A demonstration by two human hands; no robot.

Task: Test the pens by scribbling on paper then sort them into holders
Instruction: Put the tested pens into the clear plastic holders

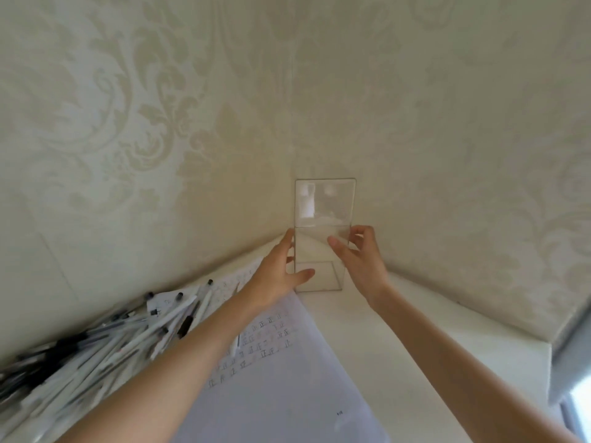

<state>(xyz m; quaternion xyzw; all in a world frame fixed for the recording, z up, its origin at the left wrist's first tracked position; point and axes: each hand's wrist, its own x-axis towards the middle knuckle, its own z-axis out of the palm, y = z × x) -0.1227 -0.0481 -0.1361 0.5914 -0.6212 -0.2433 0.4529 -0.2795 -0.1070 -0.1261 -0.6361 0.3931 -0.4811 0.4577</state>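
A tall clear acrylic holder [323, 203] stands upright in the corner where the two walls meet. My left hand [278, 273] grips its left side, thumb across the lower front. My right hand [358, 260] grips its right side, thumb on the front face and fingers curled round the right edge. The holder looks empty. A big heap of white and black pens [96, 340] lies at the left of the white table. A sheet of paper [281, 372] with rows of written marks lies under my left forearm, with one white pen [235, 345] on it.
Patterned cream wallpaper [160, 123] covers both walls close behind the holder. The white table [415, 330] runs to the right, ending at an edge by a window frame [569, 362]. Another marked sheet [230, 282] lies behind the pen heap.
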